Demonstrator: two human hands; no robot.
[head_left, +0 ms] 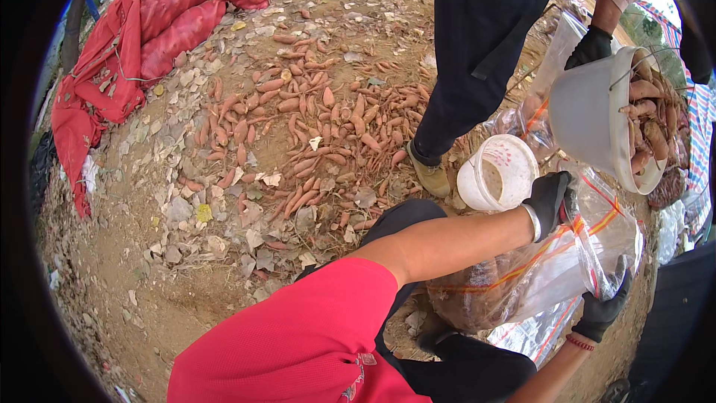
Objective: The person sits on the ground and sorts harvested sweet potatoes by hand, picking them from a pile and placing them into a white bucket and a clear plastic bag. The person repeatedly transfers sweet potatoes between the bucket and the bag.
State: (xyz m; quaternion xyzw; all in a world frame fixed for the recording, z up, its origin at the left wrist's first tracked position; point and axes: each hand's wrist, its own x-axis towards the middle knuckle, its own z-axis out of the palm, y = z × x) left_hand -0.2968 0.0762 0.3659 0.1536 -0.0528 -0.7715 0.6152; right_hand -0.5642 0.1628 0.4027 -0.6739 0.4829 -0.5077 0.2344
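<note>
I see my left hand (550,201), in a black knit glove, pinching the rim of a large clear plastic sack with orange and red stripes (556,261); my right hand (603,306), gloved the same, clenches the opposite edge, so the mouth is held open between them. The sack film is thin, glossy and crumpled; something brown shows through its lower part, too blurred to identify. Beside the sack stands a round white plastic bucket (498,172), dirt-smeared inside. Above it a co-worker's black-gloved hand (591,46) tilts a white plastic pail of reddish sweet potatoes (619,116) over the sack; the pail's far side is cut off by the rim. On the dry earth lies a loose heap of tapered sweet potatoes (313,119) among pale leaves, with red mesh bags (179,22) beyond
</note>
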